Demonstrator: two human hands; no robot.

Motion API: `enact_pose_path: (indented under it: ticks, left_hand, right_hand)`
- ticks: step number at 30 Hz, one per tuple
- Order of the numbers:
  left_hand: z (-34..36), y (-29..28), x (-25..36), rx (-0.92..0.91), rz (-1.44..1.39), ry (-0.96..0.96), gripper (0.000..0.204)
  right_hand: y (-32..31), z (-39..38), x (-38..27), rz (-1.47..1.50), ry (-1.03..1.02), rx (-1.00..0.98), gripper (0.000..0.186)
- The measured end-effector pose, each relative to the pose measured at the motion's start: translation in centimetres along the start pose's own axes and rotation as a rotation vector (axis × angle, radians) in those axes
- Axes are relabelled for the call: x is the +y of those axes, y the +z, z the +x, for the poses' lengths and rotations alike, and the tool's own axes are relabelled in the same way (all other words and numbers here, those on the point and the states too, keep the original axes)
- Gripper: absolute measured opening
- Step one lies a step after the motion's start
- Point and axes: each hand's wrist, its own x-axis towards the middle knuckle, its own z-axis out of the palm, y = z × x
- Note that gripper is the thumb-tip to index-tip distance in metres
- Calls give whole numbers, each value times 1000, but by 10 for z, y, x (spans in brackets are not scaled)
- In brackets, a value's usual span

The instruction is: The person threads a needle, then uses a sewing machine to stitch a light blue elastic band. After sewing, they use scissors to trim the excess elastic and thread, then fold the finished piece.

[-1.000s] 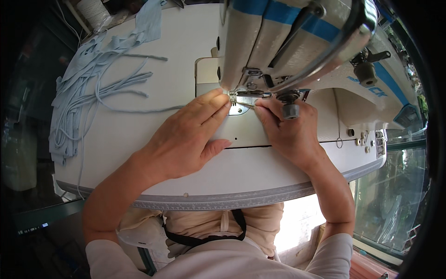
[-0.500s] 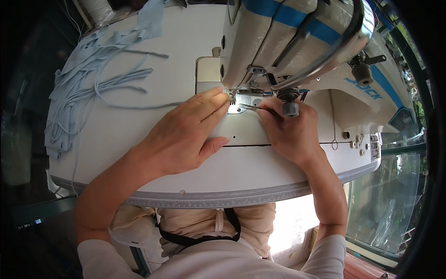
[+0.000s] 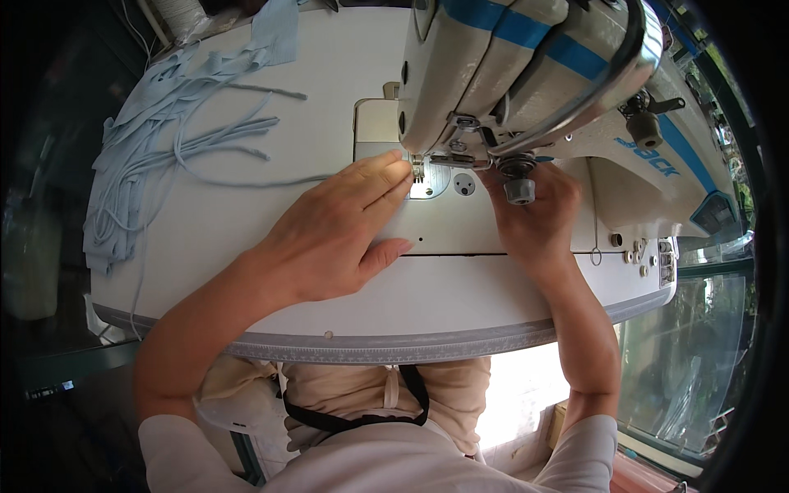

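Got the left hand [image 3: 329, 226] flat, thumb out, over the blue cord [image 3: 288, 182] by the foot [image 3: 417, 170], probably to steady it. Got the right hand [image 3: 538, 226] behind the knob [image 3: 519, 192], so can't tell how open or if holding anything. Got the pile [image 3: 131, 156] off left, probably for slack.

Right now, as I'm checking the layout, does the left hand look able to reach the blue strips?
Probably yes: between the left hand and the blue strips only low cords and tabletop show, nothing tall.
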Motion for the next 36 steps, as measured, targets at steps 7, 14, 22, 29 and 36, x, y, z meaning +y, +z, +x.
enact_pose_path:
  ticks: [7, 14, 22, 29, 36]
  left_hand:
    - [-1, -2, 0, 1, -4, 11, 60]
    - [-2, 1, 2, -18, -4, -23, 63]
    - [0, -4, 3, -49, -4, -30, 65]
    - [2, -5, 2, -40, -7, -16, 66]
    - [3, -7, 4, -51, -12, -41, 62]
  right_hand:
    - [2, -1, 2, 25, 6, -14, 10]
    - [3, -3, -7, 173, 18, -7, 10]
    - [0, -3, -7, 226, 6, -59, 16]
    - [0, -2, -8, 237, -4, -41, 17]
    - [1, -3, -8, 263, 8, -38, 19]
